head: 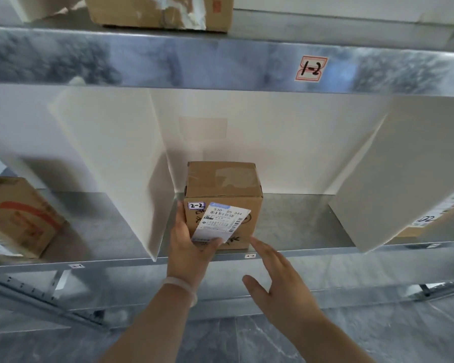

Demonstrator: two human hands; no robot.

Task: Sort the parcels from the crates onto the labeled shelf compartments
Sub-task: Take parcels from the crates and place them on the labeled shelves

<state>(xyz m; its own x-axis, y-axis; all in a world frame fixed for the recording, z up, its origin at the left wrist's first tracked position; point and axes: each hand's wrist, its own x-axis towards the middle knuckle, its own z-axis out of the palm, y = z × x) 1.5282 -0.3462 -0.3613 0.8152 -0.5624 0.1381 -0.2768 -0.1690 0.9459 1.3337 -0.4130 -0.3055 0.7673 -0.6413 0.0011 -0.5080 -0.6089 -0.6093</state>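
parcel (222, 205) on shelf (299, 216) | between dividers (131, 163) (left nearer)

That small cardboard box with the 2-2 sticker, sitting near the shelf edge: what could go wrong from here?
1. The small box sits close to the front lip of the shelf; as the left hand lets go, a nudge might tip it off.
2. The shipping label looks partly peeled under the fingers and could tear.
3. The open right hand hovers close and might bump it.
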